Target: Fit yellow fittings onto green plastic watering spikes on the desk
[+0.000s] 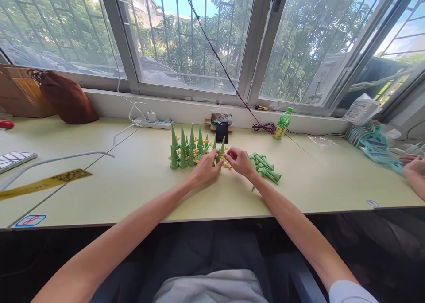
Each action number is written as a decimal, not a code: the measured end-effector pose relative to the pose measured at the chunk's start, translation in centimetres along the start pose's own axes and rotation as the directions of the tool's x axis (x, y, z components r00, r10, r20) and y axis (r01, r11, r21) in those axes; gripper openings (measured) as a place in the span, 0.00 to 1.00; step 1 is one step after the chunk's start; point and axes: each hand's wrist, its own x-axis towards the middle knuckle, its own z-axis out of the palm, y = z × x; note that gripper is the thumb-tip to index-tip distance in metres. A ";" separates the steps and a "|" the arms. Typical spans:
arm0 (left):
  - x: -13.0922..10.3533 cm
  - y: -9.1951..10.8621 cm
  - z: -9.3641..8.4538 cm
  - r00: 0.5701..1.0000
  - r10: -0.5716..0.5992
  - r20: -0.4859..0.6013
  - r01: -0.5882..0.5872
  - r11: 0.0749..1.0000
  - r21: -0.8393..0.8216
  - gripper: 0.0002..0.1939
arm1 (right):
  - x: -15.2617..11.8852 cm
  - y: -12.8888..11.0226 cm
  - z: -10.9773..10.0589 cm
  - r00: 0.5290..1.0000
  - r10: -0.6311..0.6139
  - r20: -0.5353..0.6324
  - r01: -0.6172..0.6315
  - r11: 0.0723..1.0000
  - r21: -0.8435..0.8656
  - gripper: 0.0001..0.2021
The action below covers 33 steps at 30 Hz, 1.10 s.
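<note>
Rows of upright green pointed cones [174,157] with round bases stand on the table, small yellow pieces [196,161] among them. At the right end of the rows, my left hand [206,166] has its fingers and thumb closed around the lower part of a green cone [218,157]. My right hand [239,161] is closed in a pinch just right of that cone; whatever is between its fingertips is too small to make out. More green cones [265,166] lie in a loose pile right beside my right wrist.
Behind the cones are a dark phone [222,132], a power strip [156,123] and a green-capped bottle [282,124]. A white cable [114,148] and a yellow strip [49,183] are at left. Hangers [372,139] and another person's hand [415,165] are at far right.
</note>
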 end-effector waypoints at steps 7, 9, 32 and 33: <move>0.0 -0.2 -0.1 0.997 -0.041 0.064 0.043 0.999 -0.025 0.08 | -0.1 -0.1 0.0 0.999 0.026 0.023 -0.026 1.000 0.012 0.07; 0.0 -0.2 -0.1 0.996 -0.052 0.076 0.056 0.997 -0.056 0.07 | -0.1 -0.2 0.0 0.999 0.030 0.019 -0.030 1.000 0.005 0.07; -0.1 0.4 -0.3 0.979 -0.154 0.132 0.180 0.960 -0.215 0.08 | 0.0 0.1 0.0 0.998 0.061 0.017 -0.060 0.996 -0.060 0.06; -0.1 0.4 -0.3 0.979 -0.158 0.131 0.184 0.958 -0.219 0.08 | 0.0 0.0 0.0 0.998 0.060 0.021 -0.059 0.997 -0.057 0.06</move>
